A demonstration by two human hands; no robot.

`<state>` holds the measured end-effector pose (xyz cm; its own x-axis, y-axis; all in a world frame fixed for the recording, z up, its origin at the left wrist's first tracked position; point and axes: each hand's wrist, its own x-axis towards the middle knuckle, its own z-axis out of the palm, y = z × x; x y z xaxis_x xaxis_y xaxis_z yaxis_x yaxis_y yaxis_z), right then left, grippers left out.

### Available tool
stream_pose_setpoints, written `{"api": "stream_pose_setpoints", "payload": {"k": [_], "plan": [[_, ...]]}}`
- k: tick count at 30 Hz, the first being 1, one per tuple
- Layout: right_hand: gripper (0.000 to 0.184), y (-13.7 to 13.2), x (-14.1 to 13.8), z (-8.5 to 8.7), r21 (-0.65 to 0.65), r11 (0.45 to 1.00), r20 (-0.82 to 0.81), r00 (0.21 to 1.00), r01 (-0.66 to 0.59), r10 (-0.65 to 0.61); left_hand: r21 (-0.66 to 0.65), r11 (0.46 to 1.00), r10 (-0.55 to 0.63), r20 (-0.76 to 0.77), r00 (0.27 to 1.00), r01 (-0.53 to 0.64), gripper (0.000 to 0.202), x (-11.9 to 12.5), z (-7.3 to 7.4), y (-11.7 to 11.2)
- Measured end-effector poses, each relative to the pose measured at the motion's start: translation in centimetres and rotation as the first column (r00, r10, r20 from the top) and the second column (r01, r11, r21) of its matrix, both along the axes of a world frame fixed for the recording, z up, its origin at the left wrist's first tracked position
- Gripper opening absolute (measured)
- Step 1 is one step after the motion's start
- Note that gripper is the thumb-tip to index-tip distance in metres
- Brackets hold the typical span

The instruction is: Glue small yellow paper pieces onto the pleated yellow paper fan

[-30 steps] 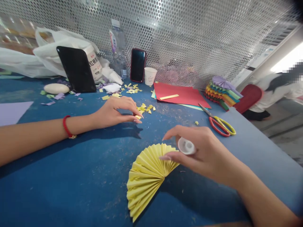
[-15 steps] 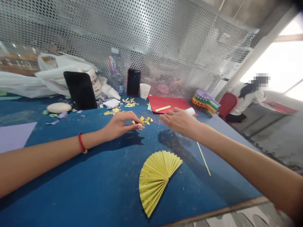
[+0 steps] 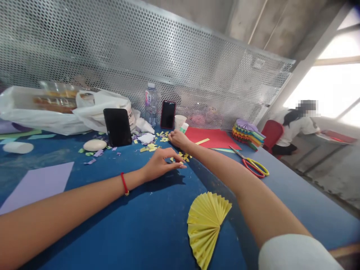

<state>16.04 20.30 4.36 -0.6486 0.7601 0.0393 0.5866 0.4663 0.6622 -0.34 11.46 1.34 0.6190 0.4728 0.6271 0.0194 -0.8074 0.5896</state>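
Head view: I log the left hand low on the blue surface, its fingers drawn together at the yellow paper scraps, a pinch unconfirmed, placed for reach. The right hand sits just beyond, its fingers hidden, state undeterminable. The pleated yellow paper fan lies nearer me, well apart from both.

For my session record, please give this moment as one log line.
left hand: at yellow paper scraps | right hand: beside red card sheet
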Motion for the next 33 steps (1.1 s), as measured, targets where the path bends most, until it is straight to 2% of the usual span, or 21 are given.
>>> {"api": "stream_pose_setpoints", "payload": {"k": [3, 6, 11, 17, 22, 25, 28, 31, 33], "plan": [[0.035, 0.5, 0.2, -0.9, -0.006, 0.999, 0.006, 0.999, 0.033, -0.032, 0.006, 1.0, -0.008, 0.0, 1.0, 0.008, 0.034, 0.1, -0.1, 0.1], [0.036, 0.6, -0.2, -1.1, -0.024, 0.999, 0.004, 0.999, 0.036, -0.036, -0.001, 1.0, -0.002, 0.001, 1.0, 0.002, 0.034, 0.1, -0.2, 0.2], [0.039, 0.3, -1.8, -1.1, -0.034, 0.992, -0.005, 0.993, 0.119, -0.12, -0.003, 1.0, -0.004, -0.019, 1.0, 0.004, 0.031, 0.1, -0.1, 0.0], [0.038, -0.6, -2.6, -0.2, -0.078, 0.984, -0.003, 0.987, 0.161, -0.161, 0.032, 0.999, -0.008, -0.058, 0.998, 0.01, 0.034, 0.2, 0.0, 0.1], [0.038, -1.7, -3.2, 0.7, -0.123, 0.982, 0.009, 0.99, 0.143, -0.143, 0.082, 0.996, -0.037, -0.08, 0.996, 0.044, 0.031, 0.6, 0.0, 0.3], [0.048, -2.6, -3.3, 2.0, -0.148, 0.984, 0.006, 0.995, 0.103, -0.104, 0.084, 0.995, -0.039, -0.077, 0.996, 0.046, 0.023, 0.7, -0.2, 0.5], [0.053, -4.1, -2.1, 4.5, -0.121, 0.991, -0.025, 0.998, 0.05, -0.054, 0.063, 0.998, -0.02, -0.056, 0.998, 0.024, 0.019, 0.8, -0.5, 0.9], [0.052, -6.4, 1.0, 7.3, -0.057, 0.998, -0.075, 0.997, -0.04, 0.036, 0.021, 0.999, 0.025, -0.017, 1.0, -0.025, 0.021, 0.9, -0.6, 0.9], [0.048, -8.3, 4.0, 8.1, 0.02, 0.994, -0.18, 0.977, -0.111, 0.113, -0.014, 0.998, 0.066, 0.003, 0.998, -0.066, 0.022, 1.2, -0.4, 0.3]]}}
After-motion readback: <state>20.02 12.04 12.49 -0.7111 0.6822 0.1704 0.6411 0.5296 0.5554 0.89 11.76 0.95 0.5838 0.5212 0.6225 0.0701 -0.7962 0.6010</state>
